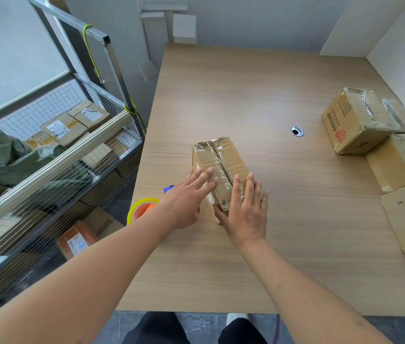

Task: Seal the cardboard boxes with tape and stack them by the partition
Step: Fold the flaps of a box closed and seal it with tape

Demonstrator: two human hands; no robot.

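While the box (218,167) lies mid-table, long axis running away from the person, both hands press on its near end: left hand (189,199) flat with straight fingers on top, right hand (244,207) flat, thumb at the near corner. Taped boxes (380,135) wait right by the partition (400,58); the wire cart (55,135) holds parcels.

One cardboard box (218,167) in the middle of the frame, on one table (246,95). Two hands: one left hand (189,202), one right hand (246,214). One tape roll (141,209) at the table's left edge, with one small blue thing (168,188) just beside. One round cable hole (297,131) right of centre. At the right edge, at least five taped boxes (355,125); exact number unclear, cut by the frame. At the left, one wire cart (72,155) with at least five labelled parcels (60,129).
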